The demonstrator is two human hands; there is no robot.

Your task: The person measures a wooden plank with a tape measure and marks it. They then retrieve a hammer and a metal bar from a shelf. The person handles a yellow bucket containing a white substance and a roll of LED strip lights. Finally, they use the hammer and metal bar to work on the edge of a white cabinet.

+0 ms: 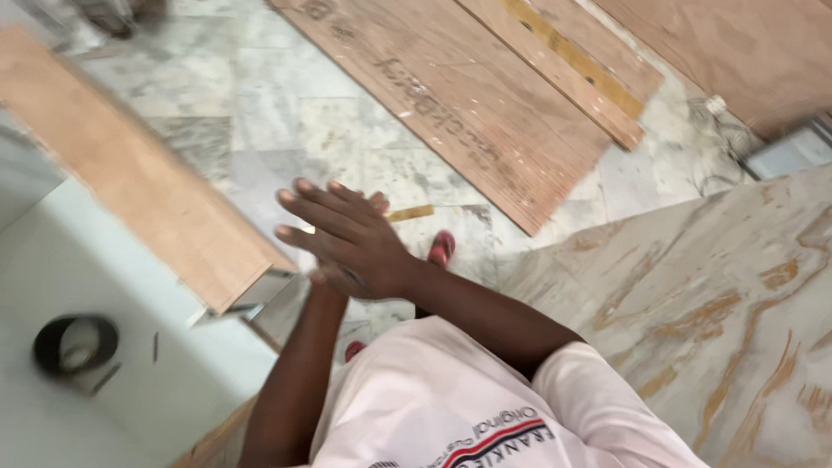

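While the right hand [351, 243] lies flat, fingers straight and together, palm down over the left hand [379, 204] — of which only fingertips show — neither visibly grips anything; whether the left is curled cannot be told. Nearest item: small yellowish strip [411, 212], just beyond the fingertips, long axis near horizontal, tilted slightly up to the right. Wooden plank [143, 173] at left, running diagonally. Black tape roll [75, 344] on white surface [52, 260].

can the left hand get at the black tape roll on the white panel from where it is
Probably yes: the tape roll lies in the open on the white panel, nothing over it, to the left of the left hand.
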